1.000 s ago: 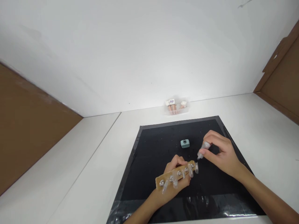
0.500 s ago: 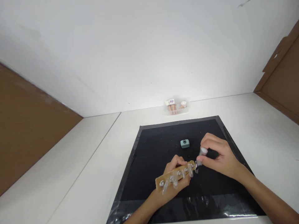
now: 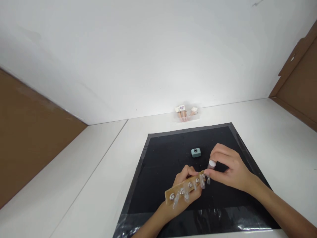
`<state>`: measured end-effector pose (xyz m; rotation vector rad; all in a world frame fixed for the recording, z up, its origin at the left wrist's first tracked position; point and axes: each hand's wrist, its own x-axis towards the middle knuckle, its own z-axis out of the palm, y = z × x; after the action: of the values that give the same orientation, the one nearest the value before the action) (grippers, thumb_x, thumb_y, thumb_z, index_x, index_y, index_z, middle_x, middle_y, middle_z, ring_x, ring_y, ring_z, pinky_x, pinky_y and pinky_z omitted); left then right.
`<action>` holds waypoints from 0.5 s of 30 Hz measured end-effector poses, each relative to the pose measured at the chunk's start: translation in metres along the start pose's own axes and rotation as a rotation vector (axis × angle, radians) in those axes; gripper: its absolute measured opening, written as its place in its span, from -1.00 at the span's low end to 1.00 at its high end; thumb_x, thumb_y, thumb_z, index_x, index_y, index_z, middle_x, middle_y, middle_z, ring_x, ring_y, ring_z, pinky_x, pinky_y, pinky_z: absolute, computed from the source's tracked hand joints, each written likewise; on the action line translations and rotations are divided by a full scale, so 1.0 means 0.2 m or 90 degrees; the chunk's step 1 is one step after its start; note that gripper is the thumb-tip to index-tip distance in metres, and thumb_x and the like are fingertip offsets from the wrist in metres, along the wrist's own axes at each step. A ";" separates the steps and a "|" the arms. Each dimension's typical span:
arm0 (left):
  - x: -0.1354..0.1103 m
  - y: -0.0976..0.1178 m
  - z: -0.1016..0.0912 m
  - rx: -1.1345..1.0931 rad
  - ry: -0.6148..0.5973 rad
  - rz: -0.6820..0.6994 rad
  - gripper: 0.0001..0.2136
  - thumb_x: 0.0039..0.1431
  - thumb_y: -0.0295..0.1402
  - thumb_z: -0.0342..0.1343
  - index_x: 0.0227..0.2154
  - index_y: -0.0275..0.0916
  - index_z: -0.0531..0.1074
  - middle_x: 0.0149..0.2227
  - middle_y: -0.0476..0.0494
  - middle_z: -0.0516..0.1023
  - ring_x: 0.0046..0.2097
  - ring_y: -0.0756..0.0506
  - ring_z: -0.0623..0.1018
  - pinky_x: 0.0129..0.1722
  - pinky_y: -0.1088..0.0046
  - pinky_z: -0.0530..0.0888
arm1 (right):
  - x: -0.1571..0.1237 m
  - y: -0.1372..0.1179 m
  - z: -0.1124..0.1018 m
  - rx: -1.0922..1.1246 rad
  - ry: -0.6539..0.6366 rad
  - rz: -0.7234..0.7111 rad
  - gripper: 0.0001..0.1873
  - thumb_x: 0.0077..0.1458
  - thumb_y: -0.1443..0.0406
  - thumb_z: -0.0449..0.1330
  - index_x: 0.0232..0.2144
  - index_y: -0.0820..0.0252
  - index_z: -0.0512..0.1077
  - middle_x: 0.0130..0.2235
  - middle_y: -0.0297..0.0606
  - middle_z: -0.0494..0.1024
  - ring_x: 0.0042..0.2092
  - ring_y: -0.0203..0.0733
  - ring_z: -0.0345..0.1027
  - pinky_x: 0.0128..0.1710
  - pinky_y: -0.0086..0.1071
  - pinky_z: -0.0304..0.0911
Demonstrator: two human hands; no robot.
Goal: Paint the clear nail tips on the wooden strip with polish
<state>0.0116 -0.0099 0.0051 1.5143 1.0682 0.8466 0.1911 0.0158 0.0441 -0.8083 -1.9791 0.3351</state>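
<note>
My left hand [image 3: 187, 175] grips a narrow wooden strip [image 3: 177, 191] from behind and below, fingers wrapped around it. Along the strip runs a row of silver round studs, and clear false nail tips [image 3: 186, 195] stick out from them. With thumb and fingers closed, my right hand [image 3: 226, 167] pinches a pale grey cylindrical nail polish brush cap [image 3: 212, 164] with a white end. It sits at the right end of the strip, beside the last nail tip [image 3: 208, 180]; its lower end is hidden by my thumb. Behind the hands stands a small teal bottle [image 3: 195, 152] with a dark round opening on top.
A black mat [image 3: 168, 152] with taped edges lies under my hands on the white table [image 3: 99, 185]. At its far side, against the white wall, stands a clear tray [image 3: 189, 118] with several pink-handled, white-topped pieces. Brown cardboard panels [image 3: 29, 138] flank both sides.
My right hand has moved slightly left with the brush cap, closer to the end of the strip. The left hand and the strip have hardly moved.
</note>
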 end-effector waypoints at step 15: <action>-0.02 -0.02 0.00 -0.088 -0.019 -0.048 -0.79 -0.11 -0.48 0.09 -0.50 -0.19 0.11 -0.51 0.11 0.29 -0.55 0.10 0.34 -0.53 0.53 0.31 | -0.01 0.01 0.01 0.014 0.049 0.120 -0.76 0.02 0.36 0.18 -0.61 0.17 0.23 -0.57 -0.38 0.27 -0.52 -0.31 0.17 -0.57 -0.43 0.14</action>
<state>0.0094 -0.0130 0.0016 1.3596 1.0183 0.8253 0.1908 0.0157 0.0409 -0.9830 -1.8288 0.4282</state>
